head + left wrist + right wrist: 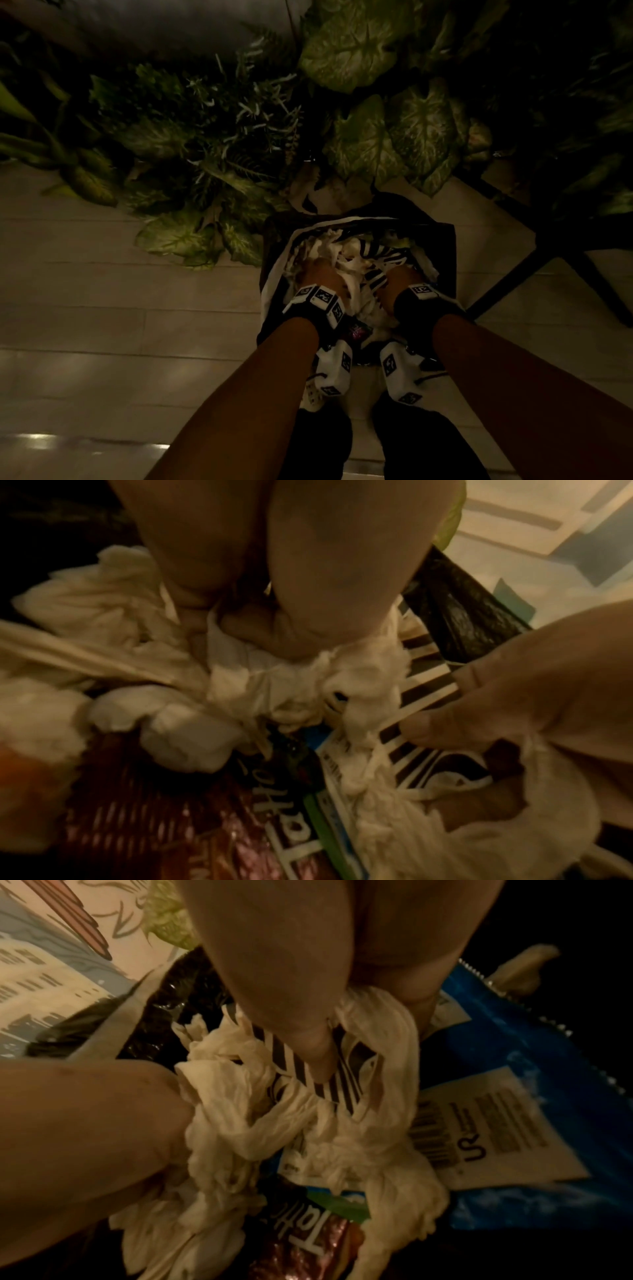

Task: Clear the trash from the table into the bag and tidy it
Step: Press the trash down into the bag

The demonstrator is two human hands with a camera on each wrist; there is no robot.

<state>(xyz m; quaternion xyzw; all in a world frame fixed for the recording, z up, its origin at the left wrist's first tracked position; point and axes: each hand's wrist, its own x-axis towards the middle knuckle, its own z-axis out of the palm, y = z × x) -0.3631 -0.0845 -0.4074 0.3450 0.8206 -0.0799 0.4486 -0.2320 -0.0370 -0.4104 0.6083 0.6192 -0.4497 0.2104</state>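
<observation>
Two forearms w/ marker-tagged wrist units reach down from the near edge into the bag, a dark-lined one standing on the pale floor. Left hand is buried in crumpled white tissue, fingers curled into the wad. Right hand sits just beside it, fingers bunching tissue against a black-and-white striped wrapper. Blue packet and dark-red snack wrapper lie in the bag too. Beyond: leafy plants, black furniture legs far right.
</observation>
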